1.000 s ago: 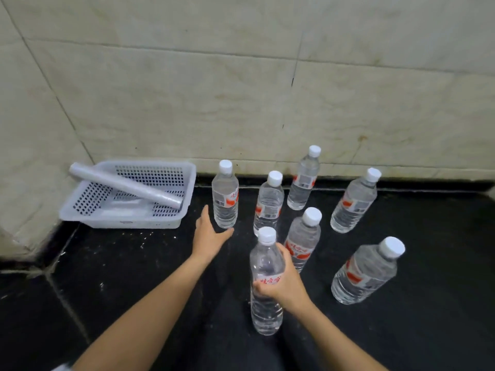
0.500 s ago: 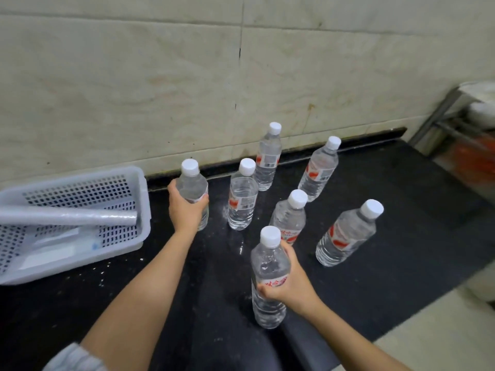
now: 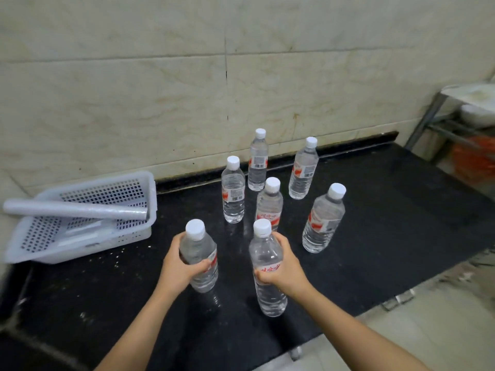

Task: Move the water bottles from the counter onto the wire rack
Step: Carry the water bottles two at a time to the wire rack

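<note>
Clear water bottles with white caps and red labels stand on a black counter (image 3: 388,223). My left hand (image 3: 178,266) grips one bottle (image 3: 199,257) around its middle and holds it above the counter. My right hand (image 3: 284,266) is wrapped around a second bottle (image 3: 267,271), also lifted. Several more bottles stand upright behind them, among them one at middle left (image 3: 233,191), one in the centre (image 3: 270,204) and one at right (image 3: 322,218). A metal rack (image 3: 439,111) shows at the far right edge, partly cut off.
A white perforated plastic basket (image 3: 80,220) sits at the counter's left with a grey roll (image 3: 75,210) lying across it. A beige tiled wall (image 3: 187,89) runs behind the counter. Light floor tiles (image 3: 401,330) lie beyond the counter's front right edge.
My left hand reached the leftmost bottle, closed on it and lifted it toward me. My right hand keeps its bottle raised. The view has swung right, bringing the rack into sight.
</note>
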A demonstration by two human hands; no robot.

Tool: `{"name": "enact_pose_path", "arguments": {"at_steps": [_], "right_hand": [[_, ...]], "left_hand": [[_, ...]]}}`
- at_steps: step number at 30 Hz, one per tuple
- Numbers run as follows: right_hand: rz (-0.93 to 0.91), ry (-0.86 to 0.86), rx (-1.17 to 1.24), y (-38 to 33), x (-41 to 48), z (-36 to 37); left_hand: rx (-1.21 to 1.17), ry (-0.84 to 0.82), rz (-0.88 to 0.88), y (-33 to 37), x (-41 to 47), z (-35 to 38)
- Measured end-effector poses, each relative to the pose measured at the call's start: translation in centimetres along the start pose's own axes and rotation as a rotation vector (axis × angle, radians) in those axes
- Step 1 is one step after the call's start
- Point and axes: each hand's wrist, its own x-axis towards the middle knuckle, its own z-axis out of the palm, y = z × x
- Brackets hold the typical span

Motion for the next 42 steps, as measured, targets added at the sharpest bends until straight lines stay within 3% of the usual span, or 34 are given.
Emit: {"name": "enact_pose_path", "arguments": {"at_steps": [6,21,32,42], "right_hand": [[-0.068,0.011,0.012,0.8,-5.7,-6.7],[-0.169,0.397,0.065,2.0,-21.4,-27.1],[-0.211,0.725,-0.008,0.4,-22.5,-43.2],[-0.111,0.767,-0.062,2.0,-15.4,-57.0]], "left_hand": [[-0.083,-0.139,-0.005,3.9,-5.9,3.9],[-0.113,-0.703,0.168,16.6,-14.8,24.1],[-0.203,-0.947,0.317,24.1,-10.5,40.7],[-0.289,-0.996,0.286,28.5,-1.5,56.1]]}}
